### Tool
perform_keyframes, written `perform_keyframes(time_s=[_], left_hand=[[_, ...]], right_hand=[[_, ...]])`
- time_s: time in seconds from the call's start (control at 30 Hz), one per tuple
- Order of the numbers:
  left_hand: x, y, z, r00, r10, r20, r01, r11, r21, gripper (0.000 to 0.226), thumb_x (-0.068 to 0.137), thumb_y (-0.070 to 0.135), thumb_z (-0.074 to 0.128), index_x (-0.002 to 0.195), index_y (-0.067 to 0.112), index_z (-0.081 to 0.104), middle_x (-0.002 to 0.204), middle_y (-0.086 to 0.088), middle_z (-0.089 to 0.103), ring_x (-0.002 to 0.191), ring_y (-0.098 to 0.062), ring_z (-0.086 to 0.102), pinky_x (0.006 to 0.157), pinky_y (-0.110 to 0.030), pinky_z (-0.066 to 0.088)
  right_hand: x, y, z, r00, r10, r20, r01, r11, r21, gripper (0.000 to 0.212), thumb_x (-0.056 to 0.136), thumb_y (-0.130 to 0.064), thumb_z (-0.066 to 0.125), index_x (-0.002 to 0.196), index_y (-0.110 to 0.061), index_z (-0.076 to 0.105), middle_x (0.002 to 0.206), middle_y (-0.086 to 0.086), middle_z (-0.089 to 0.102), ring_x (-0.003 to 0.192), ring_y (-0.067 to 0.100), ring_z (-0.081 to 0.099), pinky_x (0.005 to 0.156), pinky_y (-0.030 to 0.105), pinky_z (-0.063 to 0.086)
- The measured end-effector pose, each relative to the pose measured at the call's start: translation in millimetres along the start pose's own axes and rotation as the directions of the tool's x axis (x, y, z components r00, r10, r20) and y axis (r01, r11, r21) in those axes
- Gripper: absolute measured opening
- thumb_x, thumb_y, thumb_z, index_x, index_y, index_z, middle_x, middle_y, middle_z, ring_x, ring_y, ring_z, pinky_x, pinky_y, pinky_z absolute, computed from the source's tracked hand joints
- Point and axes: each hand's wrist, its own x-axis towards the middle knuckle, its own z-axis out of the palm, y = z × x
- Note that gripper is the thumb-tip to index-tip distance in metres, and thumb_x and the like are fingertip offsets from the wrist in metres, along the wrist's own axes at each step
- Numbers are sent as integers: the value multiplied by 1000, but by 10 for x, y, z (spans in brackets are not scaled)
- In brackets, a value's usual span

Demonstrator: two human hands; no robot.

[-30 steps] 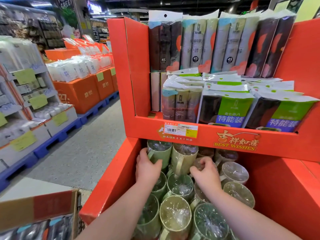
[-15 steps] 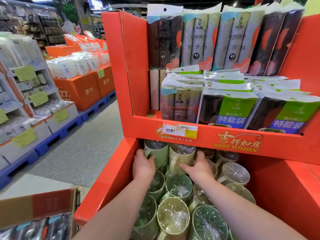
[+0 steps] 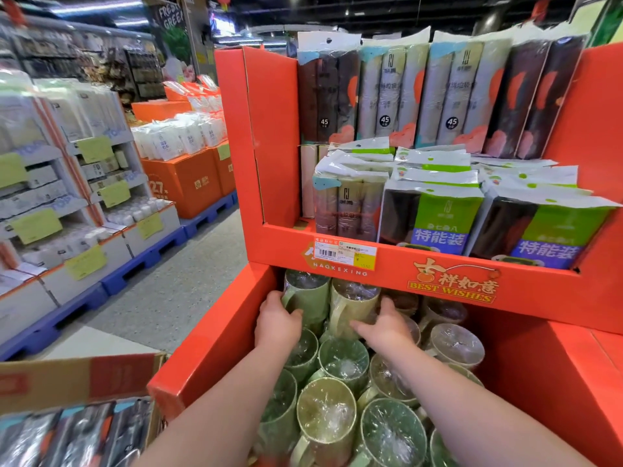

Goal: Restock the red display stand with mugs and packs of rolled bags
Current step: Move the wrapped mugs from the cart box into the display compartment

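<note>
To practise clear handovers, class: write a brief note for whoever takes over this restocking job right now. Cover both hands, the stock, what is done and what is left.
Left hand grips the green mug at the back left of the lower bin. Right hand holds the yellow-green mug beside it. Both mugs are upright.
Red display stand: the upper shelf holds packs of rolled bags. The lower bin is well filled with wrapped mugs.
Left to do: settle these two mugs and let go. Then probably shelve the packs lying in the cardboard box at lower left.
</note>
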Motion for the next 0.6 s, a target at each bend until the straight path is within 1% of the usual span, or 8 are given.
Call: perform_keyframes(time_s=[0.1, 0.2, 0.27, 0.33, 0.4, 0.47, 0.53, 0.6], left_hand=[[-136, -11, -36, 999, 15, -32, -14, 1000, 28, 45, 83, 28, 65, 124, 18, 47, 123, -8, 55, 107, -32, 58, 90, -45, 49], [-302, -28, -80, 998, 30, -60, -24, 995, 99, 55, 86, 30, 63, 134, 18, 40, 132, -8, 47, 118, -30, 51, 97, -43, 45], [-447, -55, -110, 997, 77, -13, -72, 971, 227, 49, 88, 32, 58, 132, 20, 40, 132, -5, 44, 120, -28, 48, 96, -41, 44], [-595, -93, -161, 987, 144, 68, -159, 908, 388, 47, 90, 36, 54, 132, 20, 39, 132, -3, 43, 120, -26, 45, 95, -42, 44], [-710, -125, -215, 962, 226, 156, -274, 797, 537, 50, 92, 38, 51, 135, 19, 36, 135, -3, 41, 122, -25, 43, 96, -40, 44], [-810, -152, -254, 930, 287, 229, -366, 695, 618, 53, 92, 40, 50, 139, 20, 33, 138, -3, 40, 124, -25, 41, 96, -39, 43], [-916, -194, -299, 911, 307, 276, -412, 654, 635, 54, 92, 40, 50, 139, 19, 34, 138, -3, 40, 124, -25, 41, 97, -39, 42], [-1020, -258, -368, 898, 319, 301, -439, 635, 636, 54, 92, 41, 50, 139, 19, 35, 138, -4, 41, 124, -25, 41, 97, -40, 42]], right_hand=[[-26, 35, -18, 1000, -11, -5, 11, 1000, -22, 77, 85, -41, 67, 144, -19, 23, 139, 7, 48, 124, 30, 51, 99, 41, 46], [-53, 88, -71, 997, -62, -56, 59, 996, -64, 69, 86, -38, 66, 141, -17, 30, 138, 7, 48, 122, 30, 50, 96, 39, 44], [-97, 139, -107, 990, -117, -78, 107, 987, -117, 61, 86, -36, 64, 137, -15, 38, 132, 7, 49, 117, 28, 53, 93, 37, 46], [-191, 182, -117, 979, -197, -53, 179, 955, -238, 50, 88, -38, 59, 130, -15, 45, 127, 6, 50, 112, 25, 53, 92, 38, 48], [-312, 194, -119, 956, -293, 2, 270, 879, -394, 43, 91, -38, 53, 128, -17, 46, 127, 5, 48, 113, 24, 51, 92, 36, 47], [-437, 194, -118, 917, -394, 53, 363, 776, -516, 42, 93, -39, 49, 130, -18, 46, 129, 4, 47, 116, 23, 49, 93, 37, 45], [-581, 187, -94, 879, -468, 95, 426, 677, -600, 43, 94, -40, 48, 132, -19, 45, 131, 2, 48, 121, 22, 47, 100, 38, 42], [-739, 167, -34, 845, -516, 138, 474, 603, -642, 42, 95, -41, 48, 133, -22, 45, 132, 0, 49, 125, 21, 44, 107, 39, 37]])
